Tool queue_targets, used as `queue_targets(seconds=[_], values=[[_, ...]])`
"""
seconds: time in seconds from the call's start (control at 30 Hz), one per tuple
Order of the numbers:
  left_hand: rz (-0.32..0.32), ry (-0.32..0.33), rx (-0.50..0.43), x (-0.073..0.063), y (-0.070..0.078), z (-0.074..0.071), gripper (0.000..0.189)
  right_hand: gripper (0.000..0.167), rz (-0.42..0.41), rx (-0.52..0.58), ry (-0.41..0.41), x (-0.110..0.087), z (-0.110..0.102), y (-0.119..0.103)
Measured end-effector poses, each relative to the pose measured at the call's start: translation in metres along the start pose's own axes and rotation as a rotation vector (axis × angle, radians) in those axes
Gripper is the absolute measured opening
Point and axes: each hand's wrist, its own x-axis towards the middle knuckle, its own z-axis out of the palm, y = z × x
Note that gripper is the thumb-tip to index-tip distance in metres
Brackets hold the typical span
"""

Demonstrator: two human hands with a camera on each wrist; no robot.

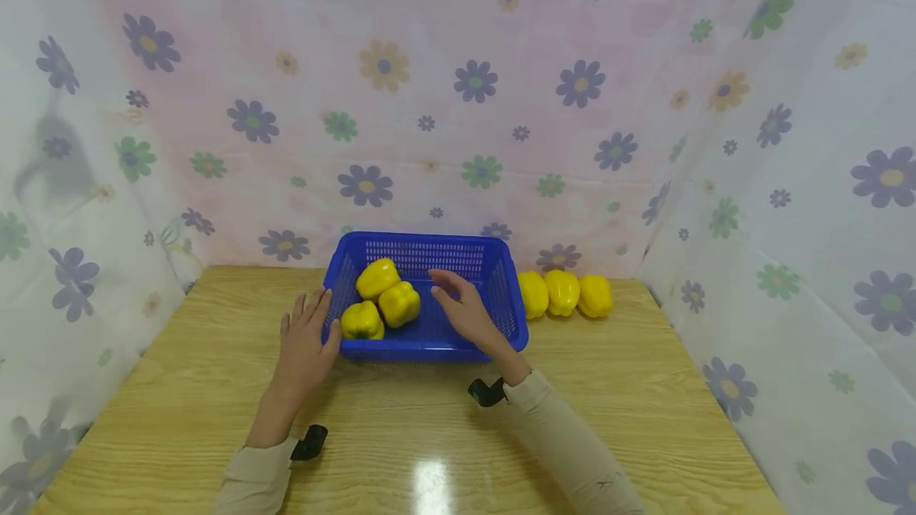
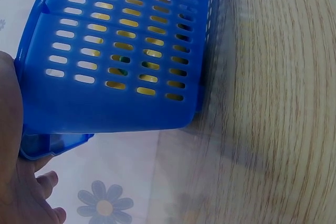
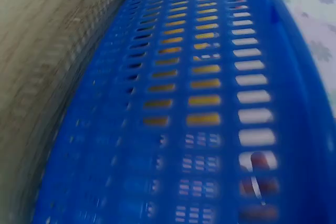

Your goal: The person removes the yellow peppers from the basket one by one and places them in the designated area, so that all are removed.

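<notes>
On table [image 1: 386, 420], basketed peppers [image 1: 400, 305] left of right hand [image 1: 467, 312]

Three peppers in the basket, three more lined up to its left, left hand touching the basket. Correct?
One slip: the outside peppers are lined up to the right of the basket, per the head view. Rest stands: three peppers in it, left hand touching it.

No readable text, no legible labels, numbers or signs

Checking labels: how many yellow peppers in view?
6. Three peppers in the basket, left half; three peppers in a row on the table, right of it. Others could be hidden.
</notes>
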Motion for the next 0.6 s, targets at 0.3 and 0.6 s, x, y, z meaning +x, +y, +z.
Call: queue_targets(seconds=[0.3,0.6], values=[[-0.019,-0.029,0.001,0.001,-0.002,-0.001,0.059,0.044,0.002,-0.201,-0.064,0.025,0.026,-0.002],[-0.016,-0.022,0.001,0.001,-0.002,0.0,0.059,0.046,0.024,-0.27,-0.259,0.024,0.029,0.003]])
